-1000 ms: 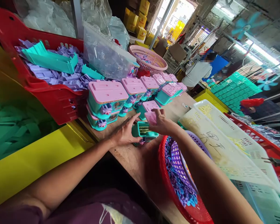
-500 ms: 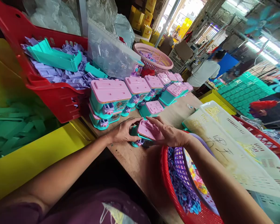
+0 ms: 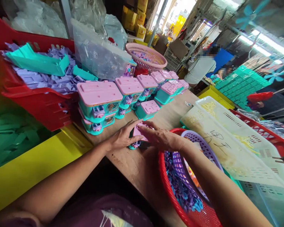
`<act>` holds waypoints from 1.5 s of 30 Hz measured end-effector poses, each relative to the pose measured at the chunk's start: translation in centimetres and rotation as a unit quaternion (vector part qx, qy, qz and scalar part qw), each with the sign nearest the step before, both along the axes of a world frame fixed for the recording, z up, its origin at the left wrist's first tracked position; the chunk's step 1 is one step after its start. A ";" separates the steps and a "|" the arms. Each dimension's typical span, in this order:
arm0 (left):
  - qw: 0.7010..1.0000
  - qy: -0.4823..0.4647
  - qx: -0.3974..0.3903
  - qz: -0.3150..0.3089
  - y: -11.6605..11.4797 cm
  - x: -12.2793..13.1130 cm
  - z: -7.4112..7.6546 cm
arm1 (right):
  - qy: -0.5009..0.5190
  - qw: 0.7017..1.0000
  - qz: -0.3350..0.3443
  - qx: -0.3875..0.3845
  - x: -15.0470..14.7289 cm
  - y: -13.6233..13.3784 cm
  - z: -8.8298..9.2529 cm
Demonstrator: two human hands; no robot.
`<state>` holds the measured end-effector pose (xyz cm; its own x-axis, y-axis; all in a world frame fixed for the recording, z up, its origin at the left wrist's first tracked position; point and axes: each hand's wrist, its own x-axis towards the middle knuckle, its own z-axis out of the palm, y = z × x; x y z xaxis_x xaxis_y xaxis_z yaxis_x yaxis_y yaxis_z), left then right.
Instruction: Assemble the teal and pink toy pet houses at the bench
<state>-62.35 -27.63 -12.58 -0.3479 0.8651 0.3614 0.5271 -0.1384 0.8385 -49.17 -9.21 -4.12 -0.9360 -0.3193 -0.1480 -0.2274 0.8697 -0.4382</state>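
A small toy box (image 3: 137, 131) with a pink lid and teal body sits on the wooden table, mostly covered by both hands. My left hand (image 3: 123, 136) is closed round its left end, thumb at the near side and fingers at the far side. My right hand (image 3: 159, 136) lies palm down across the lid, fingers stretched over it. A purple piece shows at the box's near left end. Just beyond the hands stands a similar toy box (image 3: 147, 109). Stacked toy boxes (image 3: 99, 93) with purple fronts form a row behind.
At left a red crate (image 3: 42, 107) holds purple and teal parts. A clear plastic bin (image 3: 97, 52) and a pink basket (image 3: 153, 64) stand behind. Close at right are a red basket (image 3: 167, 186), a purple basket (image 3: 191, 135) and a white crate (image 3: 217, 142). A person (image 3: 200, 69) stands farther off.
My right hand has shifted from the toy box's right side to flat over its lid, covering more of it. My left hand keeps its hold. The camera view has shifted slightly.
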 end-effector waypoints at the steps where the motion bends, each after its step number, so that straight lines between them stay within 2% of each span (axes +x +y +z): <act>1: 1.000 -0.004 0.001 0.002 0.2 0.1 -0.2 | 0.004 1.000 0.002 -0.001 0.0 0.0 -0.3; 5: 1.000 0.005 -0.002 0.001 0.5 0.0 -0.7 | 0.015 1.000 0.000 -0.005 -0.3 0.0 -0.7; 10: 0.999 0.029 0.003 0.026 0.3 0.0 -0.5 | -0.011 1.000 -0.020 0.007 -0.7 -0.2 0.5; 12: 0.996 0.056 0.019 0.071 0.0 0.4 -0.3 | 0.000 0.998 -0.058 0.017 -0.9 -0.4 1.0; 14: 0.986 0.095 0.046 0.126 -0.2 0.9 0.2 | 0.032 0.989 -0.133 0.048 -0.9 -0.5 1.2; 16: 0.975 0.144 0.063 0.156 -0.3 1.3 0.8 | 0.048 0.977 -0.190 0.083 -0.7 -0.6 1.1; 20: 0.958 0.259 0.020 0.123 0.4 1.6 1.8 | 0.000 0.980 -0.177 0.094 0.0 -0.5 0.7; 24: 0.947 0.303 -0.033 0.100 1.4 1.6 1.5 | -0.022 0.984 -0.151 0.097 0.2 -0.1 0.8; 28: 0.952 0.291 -0.039 0.087 1.4 1.3 1.3 | -0.031 0.986 -0.123 0.106 0.0 0.7 1.3; 32: 0.964 0.254 -0.035 0.069 -0.1 1.4 1.0 | -0.050 0.985 -0.112 0.123 -0.5 0.4 1.6; 39: 0.964 0.137 0.004 0.227 -3.6 3.5 -1.9 | -0.042 0.970 -0.187 0.151 -1.5 -2.2 1.9; 43: 0.949 0.157 -0.001 0.275 -4.0 4.2 -2.4 | -0.027 0.963 -0.232 0.134 -1.7 -1.9 1.8; 45: 0.945 0.154 -0.009 0.290 -4.0 4.1 -2.5 | -0.054 0.960 -0.247 0.124 -1.6 -1.6 1.8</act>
<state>-58.23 -31.59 -15.04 -0.6457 0.5683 0.5100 0.7291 0.2606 0.6328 -50.81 -10.81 -2.35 -0.9394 0.2158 -0.2663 0.2734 0.9404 -0.2024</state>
